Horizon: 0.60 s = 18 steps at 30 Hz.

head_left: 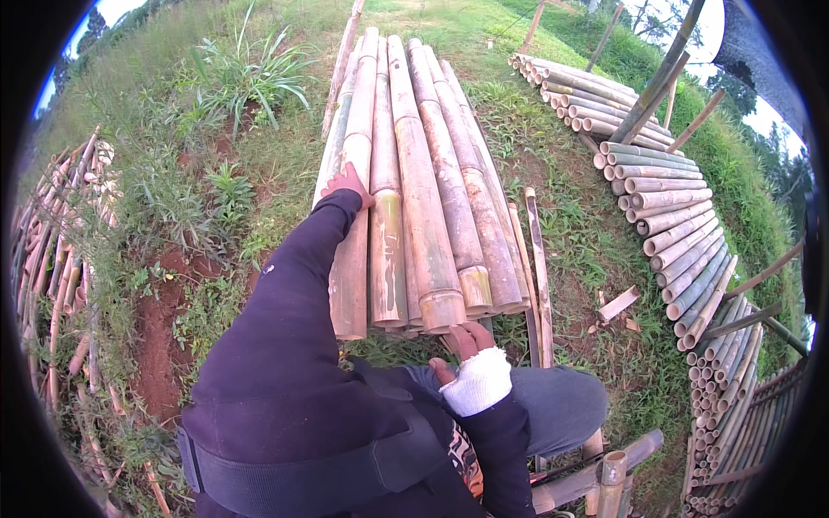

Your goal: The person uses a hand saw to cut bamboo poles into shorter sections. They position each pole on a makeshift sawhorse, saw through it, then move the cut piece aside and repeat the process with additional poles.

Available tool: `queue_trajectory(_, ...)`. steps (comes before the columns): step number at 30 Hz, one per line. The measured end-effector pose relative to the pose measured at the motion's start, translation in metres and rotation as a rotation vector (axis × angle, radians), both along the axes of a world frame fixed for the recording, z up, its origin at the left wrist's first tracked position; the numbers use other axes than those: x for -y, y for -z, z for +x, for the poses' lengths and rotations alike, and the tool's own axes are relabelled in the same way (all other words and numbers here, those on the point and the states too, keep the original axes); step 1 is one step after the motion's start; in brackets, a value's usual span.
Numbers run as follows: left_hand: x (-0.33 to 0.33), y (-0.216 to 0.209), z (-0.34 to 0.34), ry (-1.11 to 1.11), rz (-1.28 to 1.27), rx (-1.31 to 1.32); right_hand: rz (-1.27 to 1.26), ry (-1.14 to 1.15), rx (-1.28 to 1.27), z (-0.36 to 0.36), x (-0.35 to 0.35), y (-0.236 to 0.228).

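The left hand [347,185] lies spread over a thick, pale tan bamboo pole [352,268] at the left of a pile laid lengthwise in front of the person, thumb toward the neighbouring pole. The right hand [466,342], with a white wrap [480,382] at the wrist, is at the near end of a brownish, jointed bamboo pole [425,216] in the middle; its fingers curl loosely, and I cannot tell whether they grip it.

Both poles look long, stiff and fairly heavy, with smooth walls that may roll or slip. A hold near a raised joint, with the second hand well apart along the length, would probably be steadiest; the cut rims may be sharp or split.

On the right, slanting wooden posts [658,97] stand among stacks of hollow, cut bamboo poles [682,246], their round open ends facing the person.
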<state>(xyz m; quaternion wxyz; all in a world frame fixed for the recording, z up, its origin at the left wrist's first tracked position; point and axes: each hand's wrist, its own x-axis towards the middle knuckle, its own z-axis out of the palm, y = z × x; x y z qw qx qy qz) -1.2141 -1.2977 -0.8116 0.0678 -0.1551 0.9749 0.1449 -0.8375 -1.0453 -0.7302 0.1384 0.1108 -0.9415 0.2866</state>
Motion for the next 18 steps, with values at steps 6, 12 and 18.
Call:
queue_trajectory(6, 0.013, 0.050, 0.018, -0.036, 0.209, -0.151, -0.008, -0.010, -0.041, -0.006, 0.003, 0.001)
queue_trajectory(12, 0.050, 0.058, 0.030, -0.102, 0.103, -0.337, -0.025, 0.016, 0.009, -0.003, -0.001, 0.003)
queue_trajectory(18, 0.134, 0.115, 0.068, -0.195, 0.419, -0.205, -0.021, 0.017, -0.005, -0.002, 0.001, 0.003)
